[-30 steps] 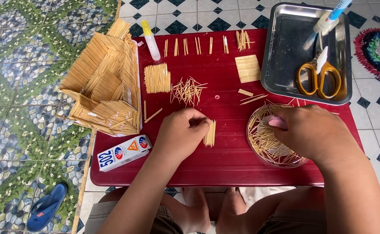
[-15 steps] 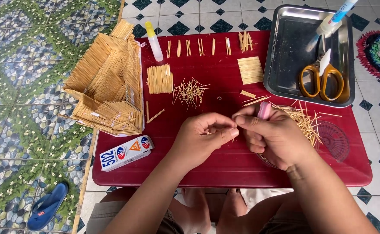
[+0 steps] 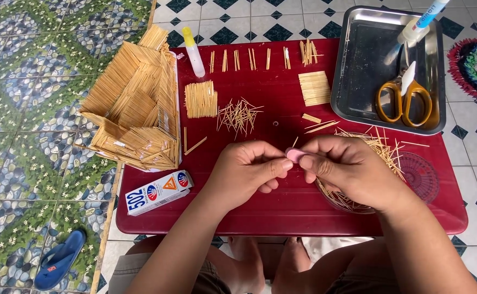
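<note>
Over the low red plastic table [image 3: 282, 209], the left hand [image 3: 246, 171] and the right hand [image 3: 352, 171] met fingertip to fingertip, both pinched shut around a small pink object [image 3: 294, 155]; what else they gripped could not be told. Under the right hand, on the table, lay a round dish of loose wooden toothpicks [image 3: 382, 149]. At the table's left edge stood a toothpick house model [image 3: 135, 109], with a white rectangular glue box [image 3: 158, 192] in front of it. At the table's far right corner sat a metal tray [image 3: 369, 65] holding orange-handled scissors [image 3: 404, 98].
</note>
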